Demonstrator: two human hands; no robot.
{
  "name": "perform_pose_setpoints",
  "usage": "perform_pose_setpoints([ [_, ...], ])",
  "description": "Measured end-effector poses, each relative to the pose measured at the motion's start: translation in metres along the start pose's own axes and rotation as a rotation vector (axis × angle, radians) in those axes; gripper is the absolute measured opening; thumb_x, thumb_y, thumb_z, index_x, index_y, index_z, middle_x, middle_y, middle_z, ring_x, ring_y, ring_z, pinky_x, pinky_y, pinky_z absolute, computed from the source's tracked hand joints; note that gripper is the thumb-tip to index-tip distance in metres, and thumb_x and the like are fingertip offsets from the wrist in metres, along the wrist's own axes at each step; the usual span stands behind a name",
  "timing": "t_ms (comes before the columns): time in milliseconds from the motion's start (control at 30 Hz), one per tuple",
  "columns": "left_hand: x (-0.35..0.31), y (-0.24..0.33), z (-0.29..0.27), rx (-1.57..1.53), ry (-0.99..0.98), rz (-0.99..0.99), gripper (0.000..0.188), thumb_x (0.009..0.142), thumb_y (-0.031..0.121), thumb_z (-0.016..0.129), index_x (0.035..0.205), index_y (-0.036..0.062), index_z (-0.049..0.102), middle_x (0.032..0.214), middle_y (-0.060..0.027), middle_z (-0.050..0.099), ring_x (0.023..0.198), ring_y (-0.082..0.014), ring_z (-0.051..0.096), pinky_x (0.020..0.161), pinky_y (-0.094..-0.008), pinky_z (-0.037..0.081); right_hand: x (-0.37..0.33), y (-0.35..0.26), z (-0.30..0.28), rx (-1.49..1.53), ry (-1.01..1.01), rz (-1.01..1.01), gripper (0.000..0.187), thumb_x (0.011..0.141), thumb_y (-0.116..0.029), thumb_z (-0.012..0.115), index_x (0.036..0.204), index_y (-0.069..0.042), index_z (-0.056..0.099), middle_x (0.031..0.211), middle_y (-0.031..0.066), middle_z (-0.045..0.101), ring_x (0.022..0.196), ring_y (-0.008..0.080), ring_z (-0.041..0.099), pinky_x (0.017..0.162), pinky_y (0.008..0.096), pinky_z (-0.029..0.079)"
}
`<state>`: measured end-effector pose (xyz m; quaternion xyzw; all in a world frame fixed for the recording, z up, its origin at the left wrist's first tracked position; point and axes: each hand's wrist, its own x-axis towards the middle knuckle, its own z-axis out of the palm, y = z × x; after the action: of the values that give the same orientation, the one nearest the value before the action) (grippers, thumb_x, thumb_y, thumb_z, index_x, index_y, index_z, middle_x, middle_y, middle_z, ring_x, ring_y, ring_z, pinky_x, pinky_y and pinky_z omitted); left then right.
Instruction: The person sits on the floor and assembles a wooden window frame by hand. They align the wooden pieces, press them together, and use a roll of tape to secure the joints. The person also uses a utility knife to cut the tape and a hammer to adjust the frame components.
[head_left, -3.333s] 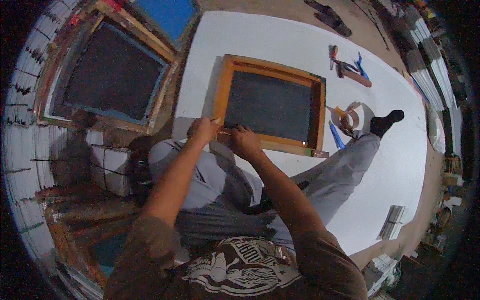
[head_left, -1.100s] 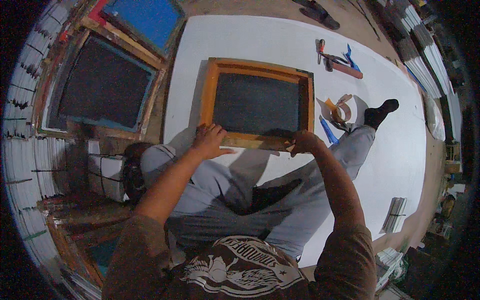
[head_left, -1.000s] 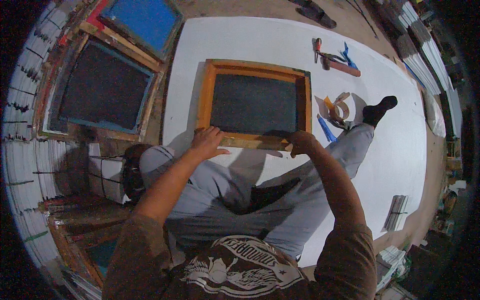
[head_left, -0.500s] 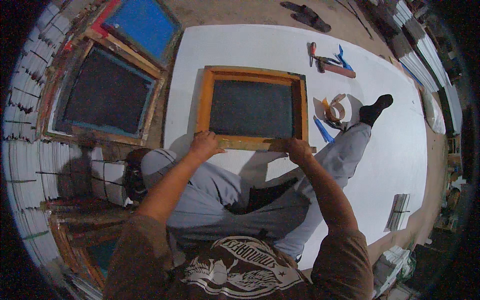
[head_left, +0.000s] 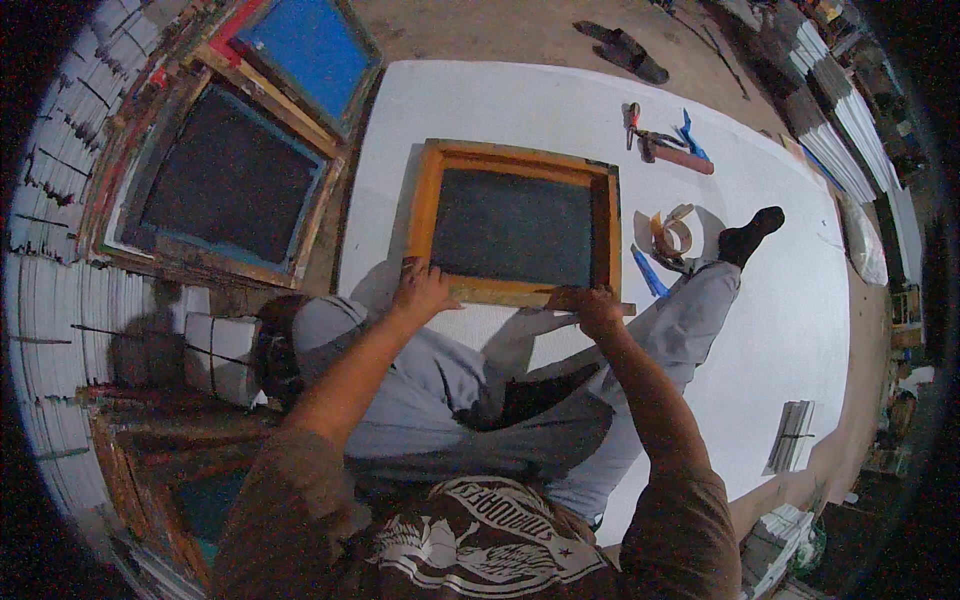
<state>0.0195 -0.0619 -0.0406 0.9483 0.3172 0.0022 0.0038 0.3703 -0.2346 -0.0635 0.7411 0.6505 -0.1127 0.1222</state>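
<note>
A wooden screen-printing frame point(head_left: 424, 215) with a dark mesh panel point(head_left: 513, 228) lies on a white board before my crossed legs. My left hand point(head_left: 424, 293) is closed over its near left corner, fingers on the rail and thumb along the near side. At the near right corner, my right hand point(head_left: 600, 312) grips a thin brown strip point(head_left: 565, 298) against the near rail; one end pokes out right of the hand. Its fingertips are partly hidden. Right of the frame are a roll of brown tape point(head_left: 678, 237) and a blue cutter-like tool point(head_left: 649, 272).
Farther back on the white board point(head_left: 770, 330) lie an orange-handled screwdriver point(head_left: 632, 122), a reddish-brown bar point(head_left: 680, 157) and a blue tool point(head_left: 690, 135). More framed screens point(head_left: 235, 170) lean at left beside stacked paper point(head_left: 60, 330). A sandal point(head_left: 625, 52) lies beyond the board.
The whole view has shifted slightly, so everything sits a little lower and mostly farther right. Both hands keep nearly the same places on the frame and strip.
</note>
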Motion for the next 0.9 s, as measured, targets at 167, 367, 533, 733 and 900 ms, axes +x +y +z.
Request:
perform_pose_setpoints([
  [167,0.005,-0.004,-0.006,0.005,-0.174,0.005,0.076,0.072,0.068,0.069,0.107,0.0007,0.07,0.107,-0.0172,0.068,0.115,-0.0344,0.061,0.113,-0.0525,0.034,0.005,-0.011,-0.022,0.003,-0.113,0.003,0.036,0.084,-0.017,0.07,0.12,-0.014,0.069,0.111,0.0092,0.07,0.108,0.0302,0.066,0.092,0.0424,0.053],
  [367,0.005,-0.009,0.016,-0.058,-0.212,0.016,0.072,0.073,0.063,0.072,0.108,-0.0002,0.07,0.102,-0.0166,0.069,0.106,-0.0324,0.065,0.113,-0.0523,0.034,-0.005,-0.017,-0.033,0.053,-0.021,-0.028,0.048,0.078,-0.024,0.074,0.124,-0.01,0.064,0.118,0.0148,0.065,0.114,0.0336,0.062,0.094,0.0465,0.051],
  [533,0.003,-0.007,-0.011,-0.018,-0.221,0.016,0.07,0.073,0.06,0.073,0.104,-0.0025,0.071,0.101,-0.0174,0.068,0.104,-0.033,0.066,0.11,-0.0492,0.039,0.005,-0.08,-0.074,0.208,-0.014,0.001,0.058,0.076,-0.029,0.074,0.126,-0.006,0.059,0.119,0.0185,0.062,0.113,0.0382,0.059,0.093,0.0493,0.052],
  [733,0.006,-0.015,0.041,-0.097,-0.177,-0.02,0.047,0.075,0.043,0.076,0.092,-0.0002,0.074,0.096,-0.0166,0.069,0.098,-0.0331,0.067,0.102,-0.0461,0.046,0.055,-0.156,-0.03,0.273,0.06,-0.038,0.053,0.079,-0.035,0.071,0.12,-0.004,0.058,0.118,0.0176,0.062,0.111,0.0383,0.06,0.091,0.0511,0.051],
  [900,0.004,-0.014,0.047,0.254,-0.048,0.189,0.018,0.081,0.017,0.066,0.092,0.0035,0.073,0.091,-0.0124,0.07,0.094,-0.0301,0.068,0.095,-0.0457,0.05,0.055,-0.213,-0.073,0.354,0.114,-0.198,0.047,0.079,-0.031,0.069,0.116,-0.003,0.059,0.115,0.0175,0.062,0.113,0.0375,0.059,0.092,0.0498,0.05],
])
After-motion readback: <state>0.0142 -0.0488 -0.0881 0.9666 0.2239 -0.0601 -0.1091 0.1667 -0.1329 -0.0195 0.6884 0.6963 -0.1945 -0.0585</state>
